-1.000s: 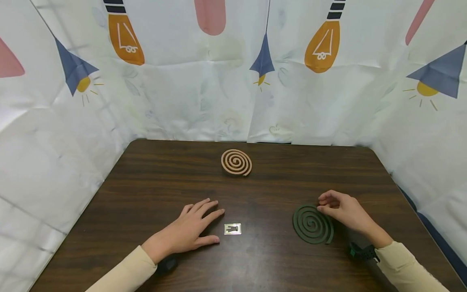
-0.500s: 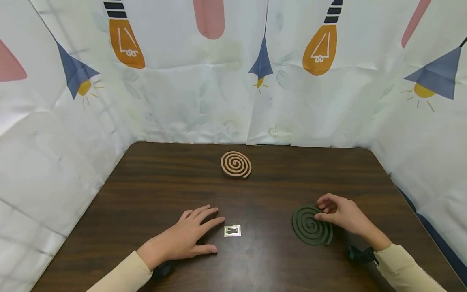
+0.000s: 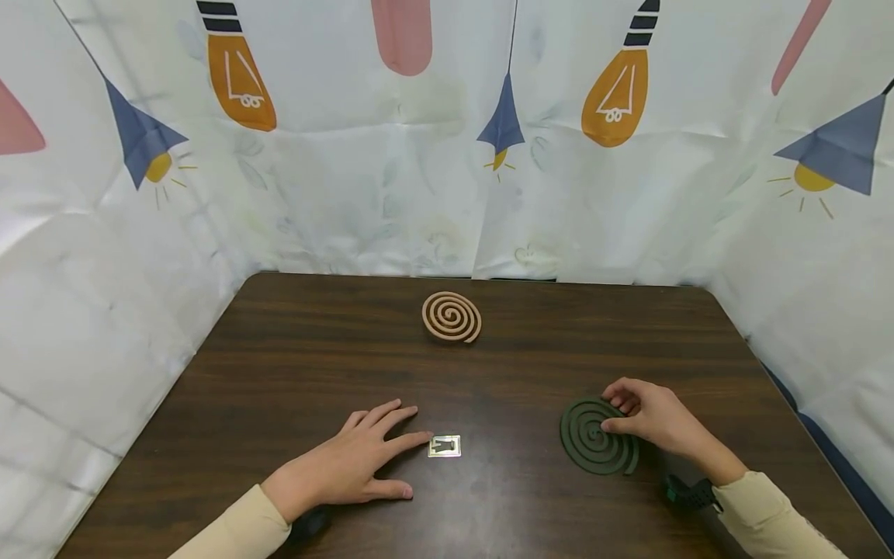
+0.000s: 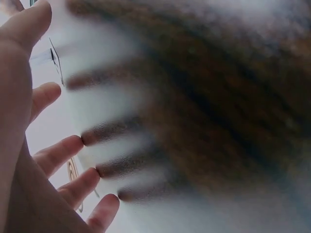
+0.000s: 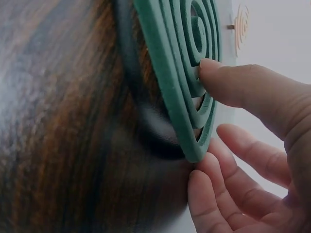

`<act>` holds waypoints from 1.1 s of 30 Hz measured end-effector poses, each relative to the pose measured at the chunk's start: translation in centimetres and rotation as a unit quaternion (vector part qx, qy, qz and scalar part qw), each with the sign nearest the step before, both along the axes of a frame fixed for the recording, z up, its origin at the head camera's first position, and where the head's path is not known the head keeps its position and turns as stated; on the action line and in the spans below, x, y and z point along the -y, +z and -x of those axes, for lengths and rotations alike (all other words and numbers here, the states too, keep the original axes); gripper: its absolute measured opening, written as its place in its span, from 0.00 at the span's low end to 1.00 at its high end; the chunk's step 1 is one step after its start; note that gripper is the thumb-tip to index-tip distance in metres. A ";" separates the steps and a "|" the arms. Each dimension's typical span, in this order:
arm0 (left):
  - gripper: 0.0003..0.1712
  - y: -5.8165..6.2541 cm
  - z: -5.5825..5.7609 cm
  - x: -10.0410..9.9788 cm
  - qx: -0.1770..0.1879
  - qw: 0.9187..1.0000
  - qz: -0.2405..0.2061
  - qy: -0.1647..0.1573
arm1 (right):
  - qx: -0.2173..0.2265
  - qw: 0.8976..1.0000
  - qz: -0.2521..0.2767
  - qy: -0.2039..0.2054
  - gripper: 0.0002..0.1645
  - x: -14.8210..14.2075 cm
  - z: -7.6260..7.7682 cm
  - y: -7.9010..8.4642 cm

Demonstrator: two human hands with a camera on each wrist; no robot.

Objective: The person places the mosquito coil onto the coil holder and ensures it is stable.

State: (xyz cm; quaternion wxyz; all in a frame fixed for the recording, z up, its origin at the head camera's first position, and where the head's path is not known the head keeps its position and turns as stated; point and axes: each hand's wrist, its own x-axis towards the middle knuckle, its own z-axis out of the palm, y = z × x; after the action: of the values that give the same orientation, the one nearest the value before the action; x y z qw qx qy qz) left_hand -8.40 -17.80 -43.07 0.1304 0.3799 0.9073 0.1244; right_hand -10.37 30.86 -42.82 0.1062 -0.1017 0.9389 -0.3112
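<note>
Beside my right hand (image 3: 653,419) lies a dark green mosquito coil (image 3: 587,446). My thumb is over its rings, while the other fingers curl at its outer edge, as the right wrist view shows close up. My left hand (image 3: 356,458) is spread low over the table, its index fingertip right at the left edge of a small shiny metal coil stand (image 3: 445,446) with a cut-out middle. In the left wrist view, that thin stand (image 4: 56,63) appears edge-on near the index finger. The other left fingertips meet their reflections on the tabletop.
A tan mosquito coil (image 3: 452,317) sits near the back edge of the dark wooden table (image 3: 314,349). White printed cloth (image 3: 391,194) hangs behind the table and along both sides. A dark strap device (image 3: 694,493) is on my right wrist.
My left hand has shifted slightly nearer, and its index fingertip has reached the metal stand. My right thumb has moved from the green coil's edge inward over its rings.
</note>
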 end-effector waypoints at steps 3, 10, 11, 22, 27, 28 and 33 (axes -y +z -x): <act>0.41 0.0 0.1 0.0 -0.005 1.000 0.001 -0.005 | 0.007 1.000 -0.003 0.001 0.27 0.1 0.1 0.1; 0.41 0.0 0.5 -0.3 -0.013 1.000 0.000 -0.007 | 0.011 1.000 -0.007 0.003 0.27 0.1 0.4 0.2; 0.42 0.0 0.6 -0.3 -0.014 1.000 0.000 -0.008 | 0.011 1.000 -0.007 0.003 0.27 0.1 0.4 0.2; 0.43 -0.2 0.9 -0.8 -0.014 1.000 0.001 0.002 | 0.023 1.000 -0.006 0.009 0.29 0.1 0.6 0.2; 0.47 -0.4 1.1 -1.1 -0.010 1.000 0.006 0.003 | 0.057 0.998 0.021 0.017 0.28 0.0 0.9 0.3; 0.49 -0.4 1.2 -1.2 -0.004 1.000 0.007 0.003 | 0.065 0.997 0.030 0.019 0.29 0.0 0.9 0.4; 0.60 -0.4 1.4 -1.3 0.014 1.000 0.005 0.002 | 0.112 0.991 0.075 0.021 0.31 -0.3 1.0 0.6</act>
State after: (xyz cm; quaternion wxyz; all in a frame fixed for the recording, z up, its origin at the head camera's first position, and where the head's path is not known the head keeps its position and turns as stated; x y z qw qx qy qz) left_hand -9.75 -16.49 -43.45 0.1449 0.3756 0.9068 0.1250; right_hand -11.32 31.16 -42.19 0.2092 -0.0938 0.8927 -0.3880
